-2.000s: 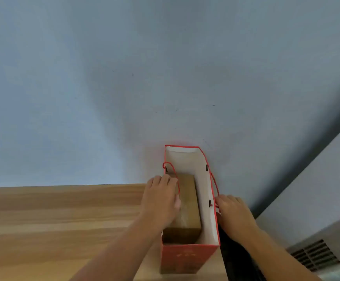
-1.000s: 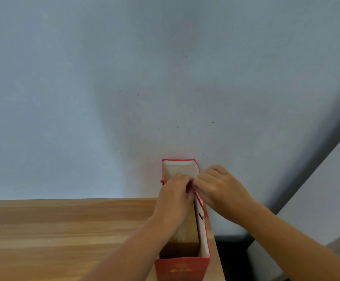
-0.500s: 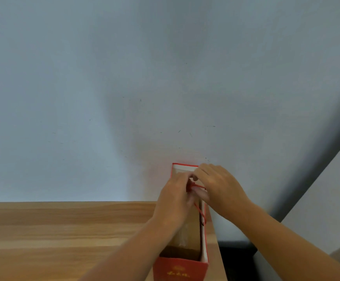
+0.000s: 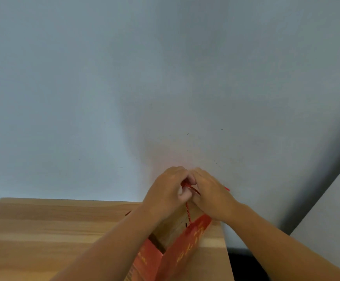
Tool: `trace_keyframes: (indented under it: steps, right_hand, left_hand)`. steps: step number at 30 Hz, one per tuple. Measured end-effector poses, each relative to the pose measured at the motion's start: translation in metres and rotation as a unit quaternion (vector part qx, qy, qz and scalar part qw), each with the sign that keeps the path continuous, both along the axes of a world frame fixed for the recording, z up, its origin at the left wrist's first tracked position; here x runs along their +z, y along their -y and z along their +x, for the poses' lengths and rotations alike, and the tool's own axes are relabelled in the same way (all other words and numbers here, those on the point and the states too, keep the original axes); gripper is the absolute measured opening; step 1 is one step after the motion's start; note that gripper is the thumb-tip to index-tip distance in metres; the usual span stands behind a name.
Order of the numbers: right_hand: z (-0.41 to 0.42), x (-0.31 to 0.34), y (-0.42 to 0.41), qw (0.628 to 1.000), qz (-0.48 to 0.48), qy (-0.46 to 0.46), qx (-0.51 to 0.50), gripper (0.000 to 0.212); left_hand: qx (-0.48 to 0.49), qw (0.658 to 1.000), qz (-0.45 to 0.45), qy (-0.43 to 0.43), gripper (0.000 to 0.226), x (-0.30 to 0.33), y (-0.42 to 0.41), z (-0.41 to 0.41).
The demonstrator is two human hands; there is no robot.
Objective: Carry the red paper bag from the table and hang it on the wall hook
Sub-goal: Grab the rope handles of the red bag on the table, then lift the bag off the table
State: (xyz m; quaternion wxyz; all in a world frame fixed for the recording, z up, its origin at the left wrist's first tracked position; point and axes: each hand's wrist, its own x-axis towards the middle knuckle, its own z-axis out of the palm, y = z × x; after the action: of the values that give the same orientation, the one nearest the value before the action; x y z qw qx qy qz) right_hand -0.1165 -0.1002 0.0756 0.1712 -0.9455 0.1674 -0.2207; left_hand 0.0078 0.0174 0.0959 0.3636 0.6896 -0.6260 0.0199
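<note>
The red paper bag (image 4: 183,252) with gold lettering is at the right end of the wooden table (image 4: 43,230), tilted, its top hidden under my hands. A brown box (image 4: 175,224) shows inside it. My left hand (image 4: 166,191) and my right hand (image 4: 211,193) meet above the bag, both closed around its red cord handles (image 4: 188,209). One cord runs down from my fingers to the bag's side. No wall hook is in view.
A plain pale wall (image 4: 165,78) fills the view behind the table. To the right a second wall surface (image 4: 331,209) meets it at a corner. A dark gap (image 4: 246,264) lies beside the table's right edge.
My hands went from the bag's two sides to its top and gathered both cord handles together. The bag has tilted, with its red side now facing up to the right.
</note>
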Motion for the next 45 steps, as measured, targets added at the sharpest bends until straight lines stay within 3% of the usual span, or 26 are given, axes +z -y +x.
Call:
trace_keyframes:
  steps: [2, 8, 13, 18, 25, 34, 45]
  right_hand:
    - [0.001, -0.001, 0.001, 1.000, -0.014, -0.007, -0.008, 0.006]
    - [-0.011, 0.027, 0.021, 0.996, -0.067, -0.040, -0.041, 0.008]
    - [-0.015, 0.040, 0.015, 0.996, -0.076, -0.020, -0.034, 0.012]
    - [-0.005, 0.047, 0.003, 1.000, -0.009, -0.027, -0.008, 0.010]
    - [0.019, 0.046, -0.021, 0.997, 0.053, -0.015, 0.048, 0.006]
    - [0.086, 0.046, -0.117, 0.986, 0.031, -0.022, 0.160, 0.009]
    - [0.176, 0.059, -0.332, 0.950, 0.001, -0.054, 0.307, 0.014]
  left_hand:
    - [0.018, 1.000, -0.008, 0.012, 0.018, 0.003, -0.004, 0.002]
    - [0.116, 0.980, 0.068, 0.148, 0.021, 0.007, -0.027, 0.032]
    - [0.142, 0.980, 0.039, 0.135, 0.011, 0.011, -0.038, 0.043]
    - [0.157, 0.987, 0.018, 0.040, 0.008, 0.021, -0.045, 0.040]
    - [0.234, 0.968, 0.060, 0.074, 0.008, 0.031, -0.093, 0.049]
    - [0.332, 0.938, 0.071, 0.071, 0.009, 0.024, -0.222, 0.068]
    - [0.481, 0.875, 0.054, 0.023, 0.009, 0.019, -0.471, 0.071]
